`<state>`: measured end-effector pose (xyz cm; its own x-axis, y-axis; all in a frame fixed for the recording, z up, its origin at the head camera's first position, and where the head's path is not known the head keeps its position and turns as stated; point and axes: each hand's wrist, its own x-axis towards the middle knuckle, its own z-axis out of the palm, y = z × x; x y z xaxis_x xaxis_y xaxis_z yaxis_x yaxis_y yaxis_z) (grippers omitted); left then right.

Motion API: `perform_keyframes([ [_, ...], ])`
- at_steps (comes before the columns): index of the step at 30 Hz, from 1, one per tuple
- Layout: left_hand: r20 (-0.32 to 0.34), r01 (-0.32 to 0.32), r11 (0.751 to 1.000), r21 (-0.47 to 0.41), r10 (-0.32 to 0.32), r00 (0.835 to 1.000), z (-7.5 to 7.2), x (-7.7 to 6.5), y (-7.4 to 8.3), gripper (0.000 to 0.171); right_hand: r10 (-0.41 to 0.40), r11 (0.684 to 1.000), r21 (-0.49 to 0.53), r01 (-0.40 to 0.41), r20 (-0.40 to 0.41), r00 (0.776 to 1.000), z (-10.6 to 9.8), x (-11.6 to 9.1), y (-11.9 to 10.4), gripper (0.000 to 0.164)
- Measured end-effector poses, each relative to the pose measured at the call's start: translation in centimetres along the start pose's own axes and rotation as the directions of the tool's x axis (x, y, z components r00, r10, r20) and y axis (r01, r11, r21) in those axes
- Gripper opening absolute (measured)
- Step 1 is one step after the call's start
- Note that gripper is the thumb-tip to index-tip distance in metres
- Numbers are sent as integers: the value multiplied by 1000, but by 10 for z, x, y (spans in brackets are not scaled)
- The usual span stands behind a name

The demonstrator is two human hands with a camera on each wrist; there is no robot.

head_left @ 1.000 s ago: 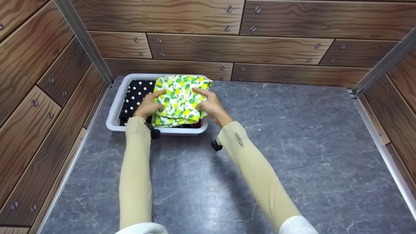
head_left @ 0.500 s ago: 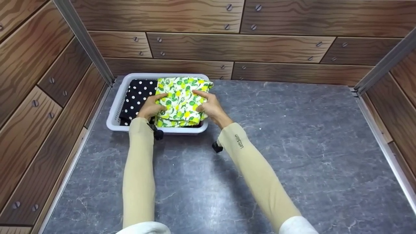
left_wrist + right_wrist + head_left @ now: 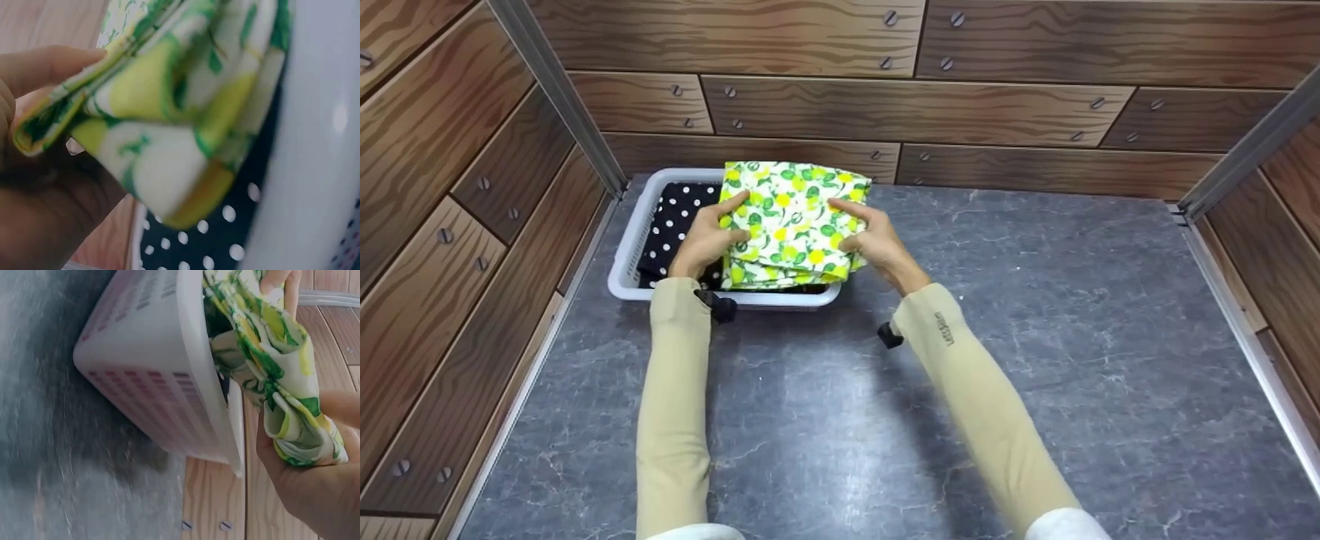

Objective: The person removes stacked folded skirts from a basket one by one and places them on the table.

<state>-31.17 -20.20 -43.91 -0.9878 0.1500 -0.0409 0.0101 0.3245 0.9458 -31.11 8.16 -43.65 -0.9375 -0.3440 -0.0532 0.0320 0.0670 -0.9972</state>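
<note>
Lemon cloth: a folded, many-layered piece of white fabric printed with yellow lemons and green leaves (image 3: 791,221), held over the right part of the basket, its right edge reaching out past the rim; I can't tell whether its underside touches what lies below.
Left hand: the person's left hand (image 3: 706,238) pinches the cloth's left edge, thumb and index finger on top, slightly parted.
Right hand: the right hand (image 3: 881,244) grips the opposite edge the same way, folds tucked between thumb and fingers.
Basket: a white, rectangular plastic basket with slotted walls (image 3: 780,300), near the back left corner; something reddish shows dimly through its slots.
Dotted fabric: black fabric with white polka dots (image 3: 679,221), in the basket's left part, just beside the lemon cloth.
Arms: beige sleeves (image 3: 671,397), a small black device (image 3: 722,308) at each wrist.
Bench: a grey, marbled surface (image 3: 1035,360) under the basket.
Walls: brown wood-plank panels printed with screws (image 3: 802,37), meeting at metal corner posts (image 3: 559,90).
</note>
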Motion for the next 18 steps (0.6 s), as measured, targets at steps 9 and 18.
perform_keyframes([
  [9, -3, -108, 993, -42, 108, 994, 25, -10, 24, 71, -39, 999, 13, 39, -24, 999, -33, -26, -8, 78],
  [18, 35, -152, 980, -126, 158, 987, 58, -13, 34, 71, -43, 997, 69, 45, -38, 998, -65, -52, -8, 74],
])
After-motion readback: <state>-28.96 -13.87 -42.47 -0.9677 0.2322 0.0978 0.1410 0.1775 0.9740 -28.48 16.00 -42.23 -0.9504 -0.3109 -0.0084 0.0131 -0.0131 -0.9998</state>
